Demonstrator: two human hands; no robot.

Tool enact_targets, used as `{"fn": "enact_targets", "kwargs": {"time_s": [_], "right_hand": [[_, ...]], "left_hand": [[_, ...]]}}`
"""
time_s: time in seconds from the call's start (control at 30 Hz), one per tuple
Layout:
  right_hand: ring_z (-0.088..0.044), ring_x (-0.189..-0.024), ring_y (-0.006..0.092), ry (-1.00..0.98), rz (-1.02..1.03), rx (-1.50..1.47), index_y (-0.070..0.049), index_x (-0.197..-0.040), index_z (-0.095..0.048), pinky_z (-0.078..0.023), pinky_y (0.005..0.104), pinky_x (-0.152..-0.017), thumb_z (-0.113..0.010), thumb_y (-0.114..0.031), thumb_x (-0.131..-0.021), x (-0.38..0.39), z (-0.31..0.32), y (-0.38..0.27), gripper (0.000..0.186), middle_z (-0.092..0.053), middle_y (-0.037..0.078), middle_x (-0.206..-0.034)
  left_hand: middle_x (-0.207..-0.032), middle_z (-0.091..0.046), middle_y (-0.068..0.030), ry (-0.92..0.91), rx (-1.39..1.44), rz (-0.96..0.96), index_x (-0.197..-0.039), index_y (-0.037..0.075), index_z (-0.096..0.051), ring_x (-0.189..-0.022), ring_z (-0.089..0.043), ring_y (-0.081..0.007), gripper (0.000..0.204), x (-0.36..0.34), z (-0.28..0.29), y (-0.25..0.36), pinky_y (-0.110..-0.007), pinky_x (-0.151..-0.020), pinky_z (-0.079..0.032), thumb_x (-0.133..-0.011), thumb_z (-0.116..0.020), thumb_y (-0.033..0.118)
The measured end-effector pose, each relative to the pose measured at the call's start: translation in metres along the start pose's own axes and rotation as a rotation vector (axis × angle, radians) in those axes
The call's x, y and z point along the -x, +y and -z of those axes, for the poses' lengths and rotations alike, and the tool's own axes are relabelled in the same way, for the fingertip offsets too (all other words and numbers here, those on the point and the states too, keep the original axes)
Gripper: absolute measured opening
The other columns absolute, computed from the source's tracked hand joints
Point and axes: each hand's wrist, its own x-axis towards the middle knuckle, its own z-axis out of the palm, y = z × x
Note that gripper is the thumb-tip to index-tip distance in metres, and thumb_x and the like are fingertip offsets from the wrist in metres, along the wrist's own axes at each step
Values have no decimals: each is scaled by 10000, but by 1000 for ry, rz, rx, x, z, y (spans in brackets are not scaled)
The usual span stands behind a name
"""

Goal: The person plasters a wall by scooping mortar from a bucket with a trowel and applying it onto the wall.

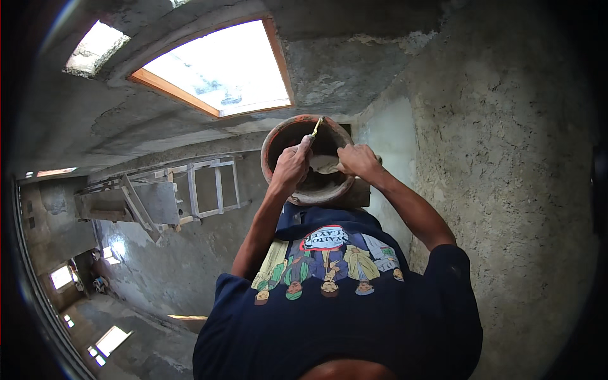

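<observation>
Down at the near edge, a navy short-sleeved T-shirt fills the lower middle of the view, with a row of cartoon figures printed across it, upside down from this angle. Just past it, both bare forearms reach out to a round, cement-crusted bucket with a worn reddish-orange rim, which sits pretty much mid-frame, right beyond the shirt hem. The left hand is over the bucket's left side, mostly curled closed with one digit sticking up, and it's got hold of a thin yellowish cord that runs from the fingertips to the far rim. The right hand is over the opposite side, fingers wrapped tight around the handle of what looks like a trowel with a pale grey blade; that blade is inside the bucket, pointing left toward the other hand. Can't really make out what's at the bottom, it's too dark. Further out on the right, a rough grey cement wall takes up that whole side. Off to the left there's a pale wooden ladder-like frame, and past the bucket, a bright window with an orange-brown wooden frame.
</observation>
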Motion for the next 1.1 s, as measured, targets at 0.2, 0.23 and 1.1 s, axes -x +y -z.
{"fn": "enact_targets", "kwargs": {"time_s": [0.2, 0.23, 1.1], "right_hand": [[-604, -890, 389, -329, 259, -276, -19, -892, -570, -487, 467, -752, -640, -319, -741, -31, -45, 10, 343, -643, 188, -901], [-619, -901, 357, -286, 298, -247, -32, -926, -596, -490, 459, -764, -627, -269, -743, -31, -49, 5, 301, -648, 178, -924], [-614, -848, 382, -157, 245, -310, -100, -1057, -568, -505, 466, -709, -687, -319, -722, -1, -71, 8, 418, -638, 192, -850]], "left_hand": [[-480, -283, 86, -42, 93, 8, -633, 154, -409, -369, -247, -34, 438, -2, 6, -3, -225, -354, -184, -942, -424, 465], [-480, -283, 85, -49, 98, 21, -632, 155, -402, -369, -246, -33, 440, 0, 8, -2, -225, -354, -184, -941, -424, 468], [-494, -297, 73, 137, 29, -153, -544, 147, -370, -373, -294, -45, 496, -18, 24, -20, -232, -346, -218, -926, -466, 448]]}}
